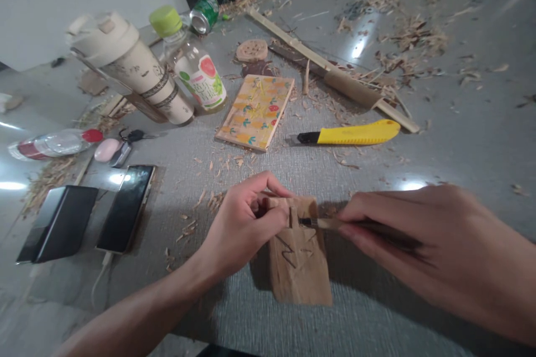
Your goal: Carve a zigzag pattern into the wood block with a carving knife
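Note:
A pale wooden block (301, 279) lies on the table in front of me, with zigzag lines marked on its face and a narrow raised strip near the top. My left hand (251, 212) grips the block's upper left edge, thumb on its face and fingers curled at its far side. In my right hand (410, 240) is a carving knife (329, 223) with a light wooden handle. Its short dark blade touches the block's upper right, beside the raised strip. Most of the handle is hidden in my palm.
A yellow utility knife (358, 133) and a patterned board (257, 111) lie beyond the block. Farther left stand a clear bottle (196, 72) and a cream tumbler (142, 70). A phone (126, 209) with a cable lies at left. Wood shavings (414, 36) litter the table.

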The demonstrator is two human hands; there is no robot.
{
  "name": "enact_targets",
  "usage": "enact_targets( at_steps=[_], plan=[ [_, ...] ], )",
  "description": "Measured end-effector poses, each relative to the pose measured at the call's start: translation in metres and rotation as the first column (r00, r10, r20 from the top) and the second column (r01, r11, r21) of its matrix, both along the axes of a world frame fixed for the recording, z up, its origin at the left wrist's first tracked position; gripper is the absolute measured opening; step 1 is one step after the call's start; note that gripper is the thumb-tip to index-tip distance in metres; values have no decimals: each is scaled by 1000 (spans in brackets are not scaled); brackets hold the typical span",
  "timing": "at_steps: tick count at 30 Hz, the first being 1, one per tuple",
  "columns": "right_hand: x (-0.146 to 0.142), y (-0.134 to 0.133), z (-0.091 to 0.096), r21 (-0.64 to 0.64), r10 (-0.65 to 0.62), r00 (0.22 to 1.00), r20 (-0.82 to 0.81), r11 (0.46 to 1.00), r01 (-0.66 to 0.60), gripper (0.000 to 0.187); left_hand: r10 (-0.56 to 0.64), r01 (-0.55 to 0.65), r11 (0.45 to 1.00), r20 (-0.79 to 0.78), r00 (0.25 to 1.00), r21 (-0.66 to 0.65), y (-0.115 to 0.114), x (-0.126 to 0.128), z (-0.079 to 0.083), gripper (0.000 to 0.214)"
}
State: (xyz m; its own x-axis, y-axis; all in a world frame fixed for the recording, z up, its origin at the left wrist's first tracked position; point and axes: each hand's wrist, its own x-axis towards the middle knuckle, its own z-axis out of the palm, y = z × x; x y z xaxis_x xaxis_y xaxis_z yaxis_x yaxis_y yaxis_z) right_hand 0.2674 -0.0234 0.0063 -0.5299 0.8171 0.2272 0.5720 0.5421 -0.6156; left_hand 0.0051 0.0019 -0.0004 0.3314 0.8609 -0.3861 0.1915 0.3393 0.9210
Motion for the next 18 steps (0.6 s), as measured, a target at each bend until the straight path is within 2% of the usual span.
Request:
enact_targets(
  at_steps=[8,18],
  plan=[
    [1,1,-2,-51,12,999,33,999,-10,28,-28,28,998,3,1000,-58,-4,0,-1,15],
    [1,2,-4,-124,-9,999,46,992,14,30,-20,21,998,10,1000,-52,-6,1,-2,14]
  ],
)
